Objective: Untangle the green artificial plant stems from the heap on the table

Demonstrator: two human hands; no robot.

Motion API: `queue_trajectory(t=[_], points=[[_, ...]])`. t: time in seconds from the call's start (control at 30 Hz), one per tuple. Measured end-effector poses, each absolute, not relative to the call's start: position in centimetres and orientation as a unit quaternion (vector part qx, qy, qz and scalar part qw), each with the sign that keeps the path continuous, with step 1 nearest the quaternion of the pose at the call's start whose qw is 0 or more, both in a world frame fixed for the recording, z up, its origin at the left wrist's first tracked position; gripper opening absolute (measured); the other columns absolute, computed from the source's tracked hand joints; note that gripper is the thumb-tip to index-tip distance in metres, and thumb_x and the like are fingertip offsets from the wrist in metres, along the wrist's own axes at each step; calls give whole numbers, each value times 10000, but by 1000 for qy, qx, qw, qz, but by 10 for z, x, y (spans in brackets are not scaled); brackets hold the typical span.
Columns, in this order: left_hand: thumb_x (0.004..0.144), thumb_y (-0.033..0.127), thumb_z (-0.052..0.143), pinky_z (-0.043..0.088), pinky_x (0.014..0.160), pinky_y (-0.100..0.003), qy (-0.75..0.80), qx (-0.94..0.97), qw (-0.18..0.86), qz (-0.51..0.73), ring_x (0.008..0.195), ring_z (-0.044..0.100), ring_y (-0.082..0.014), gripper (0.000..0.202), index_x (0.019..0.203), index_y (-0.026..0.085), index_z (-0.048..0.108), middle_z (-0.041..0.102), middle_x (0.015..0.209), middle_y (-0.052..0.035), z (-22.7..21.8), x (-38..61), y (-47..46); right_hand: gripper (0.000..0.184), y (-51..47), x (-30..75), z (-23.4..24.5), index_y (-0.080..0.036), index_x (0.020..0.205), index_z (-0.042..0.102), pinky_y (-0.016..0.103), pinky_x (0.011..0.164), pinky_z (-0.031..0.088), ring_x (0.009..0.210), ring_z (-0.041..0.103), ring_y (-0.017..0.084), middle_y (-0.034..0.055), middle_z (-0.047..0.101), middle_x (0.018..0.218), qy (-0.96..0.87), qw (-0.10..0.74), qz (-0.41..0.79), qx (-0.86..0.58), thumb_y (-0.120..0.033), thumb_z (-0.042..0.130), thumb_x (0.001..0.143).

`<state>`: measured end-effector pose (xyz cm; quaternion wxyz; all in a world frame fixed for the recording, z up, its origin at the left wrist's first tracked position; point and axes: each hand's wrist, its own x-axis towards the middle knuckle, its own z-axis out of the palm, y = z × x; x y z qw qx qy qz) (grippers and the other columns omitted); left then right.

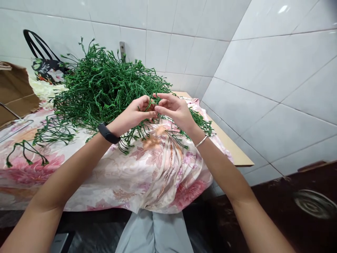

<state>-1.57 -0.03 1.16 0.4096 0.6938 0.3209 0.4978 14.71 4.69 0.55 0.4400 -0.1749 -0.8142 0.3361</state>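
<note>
You see deep green stems (110,88) with brighter green tips and a whitish cloth (110,172) patterned with pink, purple and orange-brown flowers. Your wristband (106,133) is plain black, your bracelet (201,141) silver, your trousers (152,233) pale grey. You also have a black bag (48,70) printed with flowers, cream blooms (48,90) and white tiles (265,66) with greyish joints.

Partly hidden by left hand (134,114) and right hand (177,109): green stem (149,104), with contact points too small to tell. Hidden under floral cloth (110,179): most of desk (237,156). Cut off: cardboard (18,84) at left edge, trousers (155,232) at lower edge.
</note>
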Motion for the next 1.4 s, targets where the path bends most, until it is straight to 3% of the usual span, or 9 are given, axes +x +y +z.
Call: queue_trajectory(t=[0.13,0.3,0.4,0.57,0.8,0.97,1.17,1.3,1.4], points=[[703,210,654,459,627,-201,325,709,407,476,716,533,-79,225,838,132,492,534,791,5,10,-15,-2,262,49,147,1,-191,983,649,235,638,445,678,510,77,-8,521,770,-820,498,227,-169,-320,621,757],[735,357,620,471,593,-201,352,710,352,498,761,533,-109,278,881,152,504,545,844,-25,10,-13,-4,111,43,147,3,-171,829,656,265,730,456,812,555,113,24,585,852,-820,536,127,-156,-244,610,760],[773,373,567,443,542,-184,386,699,264,540,732,531,-112,220,839,171,511,539,785,-17,10,-12,-5,84,42,147,2,-143,798,624,269,727,459,768,569,114,29,619,805,-839,501,137,-164,-209,577,775],[793,262,537,358,527,-201,425,727,91,531,603,464,-81,141,711,147,529,518,679,3,10,-14,-3,114,47,144,-5,-127,903,546,242,696,467,731,569,95,31,598,800,-849,425,275,-149,-185,467,844],[813,249,499,290,492,-209,440,767,40,465,539,404,-76,151,723,135,543,491,602,15,14,-19,-3,151,47,149,3,-122,867,560,190,529,343,572,411,54,-7,513,676,-872,397,228,-171,-240,466,867],[836,284,468,317,478,-187,416,824,112,369,522,436,-66,200,713,135,518,509,603,17,20,-22,-9,217,48,158,10,-116,804,569,193,534,325,572,421,60,-15,501,622,-893,350,228,-168,-317,502,851],[820,304,487,384,431,-170,350,836,297,300,482,521,-69,225,665,141,503,555,602,2,29,-28,-17,269,41,161,16,-117,725,511,182,527,313,567,417,47,-27,451,604,-888,300,329,-116,-334,460,875],[774,222,496,419,403,-189,317,785,410,339,442,533,-86,185,619,134,544,571,552,-11,24,-21,-16,316,37,158,14,-127,650,464,171,514,307,548,377,33,-40,382,601,-859,296,406,-101,-326,428,893],[743,180,481,405,363,-189,274,718,453,452,400,515,-85,159,603,138,544,546,494,6,15,-10,-16,286,35,156,10,-139,692,460,198,575,394,575,464,55,-41,372,620,-789,305,530,-59,-335,417,895]])
